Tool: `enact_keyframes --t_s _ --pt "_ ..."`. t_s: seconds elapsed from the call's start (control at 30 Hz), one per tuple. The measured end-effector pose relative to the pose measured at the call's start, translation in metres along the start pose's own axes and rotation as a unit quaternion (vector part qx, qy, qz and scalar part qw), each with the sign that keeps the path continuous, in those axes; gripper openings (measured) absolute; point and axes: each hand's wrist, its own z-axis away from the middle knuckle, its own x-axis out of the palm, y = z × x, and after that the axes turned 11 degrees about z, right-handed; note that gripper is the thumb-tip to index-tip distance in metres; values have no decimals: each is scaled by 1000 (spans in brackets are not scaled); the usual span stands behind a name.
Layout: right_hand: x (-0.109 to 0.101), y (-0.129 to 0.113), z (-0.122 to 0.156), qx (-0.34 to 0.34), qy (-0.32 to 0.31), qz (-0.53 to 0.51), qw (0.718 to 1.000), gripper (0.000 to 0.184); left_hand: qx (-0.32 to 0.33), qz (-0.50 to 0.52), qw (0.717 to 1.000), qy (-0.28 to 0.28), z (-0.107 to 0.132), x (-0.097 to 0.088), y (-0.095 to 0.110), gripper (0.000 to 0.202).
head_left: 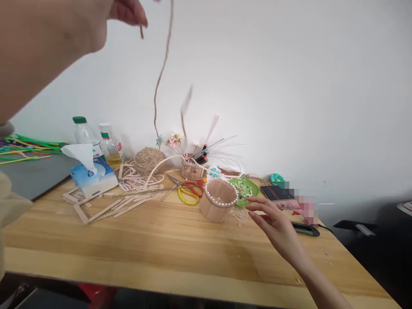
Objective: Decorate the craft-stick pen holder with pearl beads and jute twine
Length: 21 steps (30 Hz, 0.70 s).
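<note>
Our left hand (106,23) pinches twine (142,33) high above the table (161,240) while our right hand (275,223), loosely spread, hovers just beside the cup (215,211) and plate (253,188).

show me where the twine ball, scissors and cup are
Twine ball (149,161): head view, middle of its wound strands.
Scissors (181,185): head view, where the blades meet the handles.
Cup (213,212): head view, front of its wooden wall.
</note>
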Motion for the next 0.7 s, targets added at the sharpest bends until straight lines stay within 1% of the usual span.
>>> enact_keyframes --t_s 0.03,0.07,0.1,0.17,0.2,0.23,0.27,0.3,0.33,0.37,0.4,0.43,0.47,0.5,0.53,0.6,0.63,0.7 --pt "-2 -1 0 -1 3 -5 1000 31 31 32 998 33 9 5 9 73" --pt "-4 -2 0 -4 8 -9 1000 31 38 42 998 -1 20 12 18 65" --pt "-7 -5 -1 -7 17 -14 1000 30 39 28 999 -18 31 21 28 57" --pt "-14 -15 -1 -8 49 -31 998 30 30 14 995 -91 53 42 47 42" --pt "-17 -23 -1 -7 64 -52 997 31 29 10 990 -140 63 54 55 32" --pt "-21 -33 -1 -7 73 -84 994 34 24 13 983 -182 73 66 63 26" --pt "-24 -44 -1 -9 68 -126 990 38 13 12 975 -221 82 77 69 24" --pt "-26 -55 -1 -17 50 -181 982 44 5 16 968 -249 91 88 75 19" --pt "-28 -66 -2 -27 15 -229 973 51 4 27 960 -278 100 98 79 15" --pt "-28 -76 -2 -34 -28 -263 964 56 9 37 952 -303 108 105 82 10" --pt "-29 -85 -2 -41 -76 -283 955 57 26 50 943 -327 116 110 84 10" --pt "-29 -91 -1 -44 -120 -290 949 53 41 70 932 -354 123 113 84 12" --pt "-28 -95 0 -44 -147 -288 945 46 50 98 918 -381 128 113 82 14" --pt "-27 -96 1 -43 -158 -281 946 39 47 128 906 -400 133 112 79 15" --pt "-26 -95 4 -43 -154 -269 950 35 33 157 897 -412 138 109 73 15" --pt "-24 -87 13 -35 -136 -245 959 36 -19 197 888 -414 145 102 59 18" --pt "-23 -81 19 -30 -139 -234 962 37 -39 202 885 -417 148 99 50 21" --pt "-19 -70 32 -19 -171 -216 961 38 -64 202 882 -420 157 96 32 23"
